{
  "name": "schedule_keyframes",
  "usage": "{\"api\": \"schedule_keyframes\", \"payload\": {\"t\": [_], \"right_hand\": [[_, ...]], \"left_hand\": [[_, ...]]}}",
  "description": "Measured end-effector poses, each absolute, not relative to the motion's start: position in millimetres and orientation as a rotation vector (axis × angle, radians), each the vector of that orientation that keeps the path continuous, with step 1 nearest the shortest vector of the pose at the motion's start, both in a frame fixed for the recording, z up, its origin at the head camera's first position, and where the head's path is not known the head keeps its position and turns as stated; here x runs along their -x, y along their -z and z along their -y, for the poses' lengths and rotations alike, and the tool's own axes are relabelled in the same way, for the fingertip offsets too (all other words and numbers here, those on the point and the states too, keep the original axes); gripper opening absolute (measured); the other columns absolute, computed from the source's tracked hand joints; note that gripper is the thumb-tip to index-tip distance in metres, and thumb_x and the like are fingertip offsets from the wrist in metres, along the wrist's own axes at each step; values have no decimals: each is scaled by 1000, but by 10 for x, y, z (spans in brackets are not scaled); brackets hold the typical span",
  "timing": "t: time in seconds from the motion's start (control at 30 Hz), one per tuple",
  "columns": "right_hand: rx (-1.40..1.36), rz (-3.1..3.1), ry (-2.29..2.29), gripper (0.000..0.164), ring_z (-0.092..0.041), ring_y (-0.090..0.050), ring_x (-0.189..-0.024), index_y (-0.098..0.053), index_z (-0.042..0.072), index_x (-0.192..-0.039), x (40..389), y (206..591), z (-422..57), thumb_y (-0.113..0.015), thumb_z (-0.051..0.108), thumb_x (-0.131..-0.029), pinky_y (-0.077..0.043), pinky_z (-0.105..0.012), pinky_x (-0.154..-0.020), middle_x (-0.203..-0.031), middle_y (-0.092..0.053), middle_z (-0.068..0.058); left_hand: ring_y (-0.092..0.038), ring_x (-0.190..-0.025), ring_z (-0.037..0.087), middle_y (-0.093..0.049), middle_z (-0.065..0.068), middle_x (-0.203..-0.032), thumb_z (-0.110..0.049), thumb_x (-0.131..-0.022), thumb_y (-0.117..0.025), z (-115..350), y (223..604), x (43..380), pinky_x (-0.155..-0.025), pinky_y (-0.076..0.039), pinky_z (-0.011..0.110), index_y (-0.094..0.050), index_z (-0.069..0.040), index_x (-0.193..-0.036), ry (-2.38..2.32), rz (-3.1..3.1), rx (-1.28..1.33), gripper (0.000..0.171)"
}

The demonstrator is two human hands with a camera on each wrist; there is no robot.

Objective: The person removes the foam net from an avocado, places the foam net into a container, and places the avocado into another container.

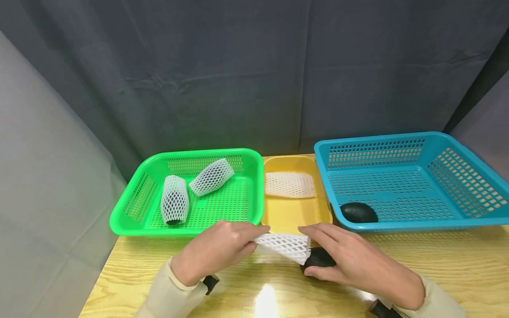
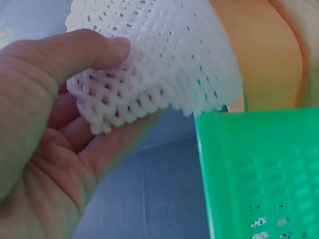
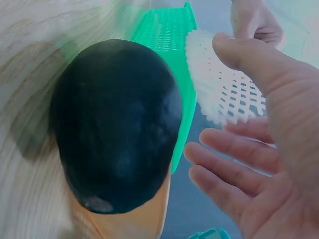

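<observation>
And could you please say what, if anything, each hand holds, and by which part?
The left hand pinches a white tubular foam-mesh sleeve by one end. The right hand, fingers extended, is by its other end; any touch there is unclear.

Held net (image 1: 284, 246) before yellow tray (image 1: 294, 215), room above

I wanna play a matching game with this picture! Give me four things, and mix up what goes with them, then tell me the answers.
Things:
1. green basket
2. yellow tray
3. blue basket
4. left hand

Matches:
A. has a bare dark object inside
B. pinches a white net
C. has two net sleeves inside
D. has flat white netting inside

Right pairs: 1-C, 2-D, 3-A, 4-B
</observation>
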State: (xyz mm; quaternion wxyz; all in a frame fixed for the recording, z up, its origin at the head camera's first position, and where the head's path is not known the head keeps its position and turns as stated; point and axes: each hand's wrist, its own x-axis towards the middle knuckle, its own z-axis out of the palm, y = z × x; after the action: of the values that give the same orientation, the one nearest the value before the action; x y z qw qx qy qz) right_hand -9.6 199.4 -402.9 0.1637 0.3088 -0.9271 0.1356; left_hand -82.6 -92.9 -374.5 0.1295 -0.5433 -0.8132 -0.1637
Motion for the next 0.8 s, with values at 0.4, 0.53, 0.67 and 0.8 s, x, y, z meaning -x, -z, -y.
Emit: {"api": "schedule_keyframes", "payload": {"t": [0.4, 0.53, 0.67, 0.8], "right_hand": [[-953, 2610, -387, 54, 0, -60, -96, -63, 25, -119, 103, 4121, -1994, -79, 50, -74, -54, -18, -76, -113, -61, 16], [-969, 2699, -410, 51, 0, -60, -97, -60, 29, -120, 76, 4143, -2009, -78, 48, -76, -54, -20, -74, -113, -61, 17], [-969, 2748, -392, 53, -3, -60, -98, -61, 25, -121, 66, 4170, -2018, -78, 49, -76, -55, -23, -74, -113, -62, 14], [-941, 2838, -391, 53, -7, -60, -100, -63, 24, -122, 61, 4163, -2028, -75, 51, -78, -55, -26, -75, -116, -61, 11]], "left_hand": [[-71, -84, 4, -76, -3, -100, -6, -84, -68, 1031, 3586, 924, -73, -57, 17, -70, -8, -118, 488, 2366, 1527, 34], [-68, -76, 2, -76, -3, -95, -5, -82, -69, 1026, 3553, 949, -69, -56, 16, -71, -7, -115, 485, 2327, 1520, 33], [-69, -77, 3, -76, -3, -94, -4, -82, -69, 1005, 3529, 982, -70, -56, 16, -72, -7, -114, 482, 2306, 1524, 32], [-70, -79, 3, -76, -3, -94, -4, -82, -69, 981, 3507, 1020, -70, -56, 16, -72, -7, -113, 488, 2297, 1521, 31]]}}
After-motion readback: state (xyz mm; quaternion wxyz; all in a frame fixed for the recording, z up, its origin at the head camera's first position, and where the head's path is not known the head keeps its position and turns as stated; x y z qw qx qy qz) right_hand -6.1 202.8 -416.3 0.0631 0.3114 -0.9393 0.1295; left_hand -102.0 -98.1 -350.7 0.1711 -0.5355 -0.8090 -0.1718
